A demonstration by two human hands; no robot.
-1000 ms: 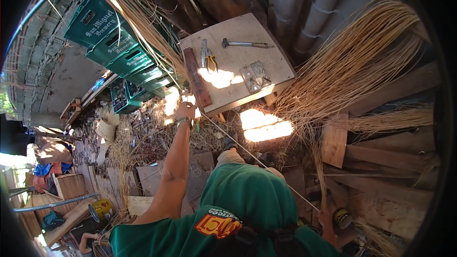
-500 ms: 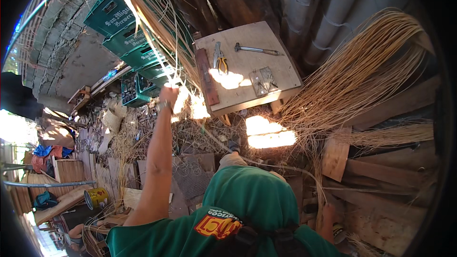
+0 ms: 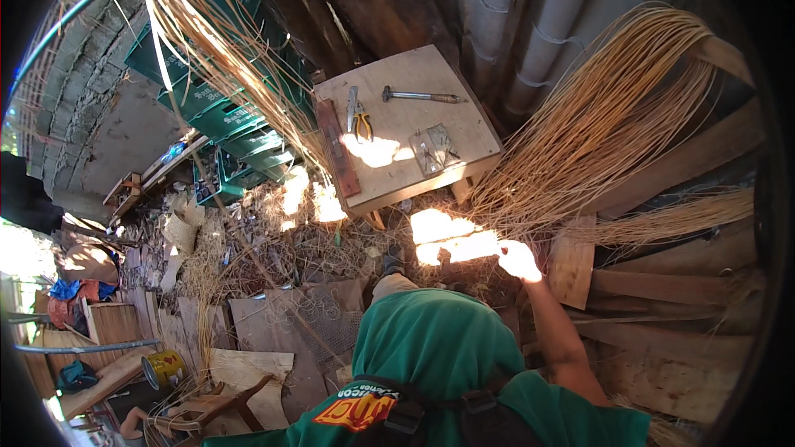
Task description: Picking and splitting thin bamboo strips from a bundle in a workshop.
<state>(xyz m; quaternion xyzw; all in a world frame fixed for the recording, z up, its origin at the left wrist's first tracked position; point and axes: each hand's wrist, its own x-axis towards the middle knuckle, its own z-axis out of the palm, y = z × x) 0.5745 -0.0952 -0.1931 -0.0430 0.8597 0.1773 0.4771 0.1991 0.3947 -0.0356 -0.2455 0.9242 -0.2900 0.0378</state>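
My right hand (image 3: 520, 261) is in bright sunlight beside the low ends of a big bundle of tan rattan-like strands (image 3: 613, 115). Its fingers look curled, but glare hides what is in them. My left hand is out of view; only the green sleeve on that side shows along the lower edge. A low wooden table (image 3: 397, 86) stands ahead, bearing cutting pliers (image 3: 358, 115) with yellow handles, a hammer (image 3: 421, 96), a clear flat case (image 3: 434, 150) of small dark pieces and a reddish-brown wooden bar (image 3: 339, 149).
Another bundle of strands (image 3: 240, 66) leans against stacked green crates (image 3: 224, 120) at the left. Boards (image 3: 654, 294) lie at the right. Scraps and fibres litter the ground (image 3: 331, 240). A yellow can (image 3: 164, 370) sits lower left, near part of another person (image 3: 132, 424).
My left hand has left the bundle by the crates and gone out of view. My right hand has risen from the lower right to the strands near the table. The view has shifted slightly.
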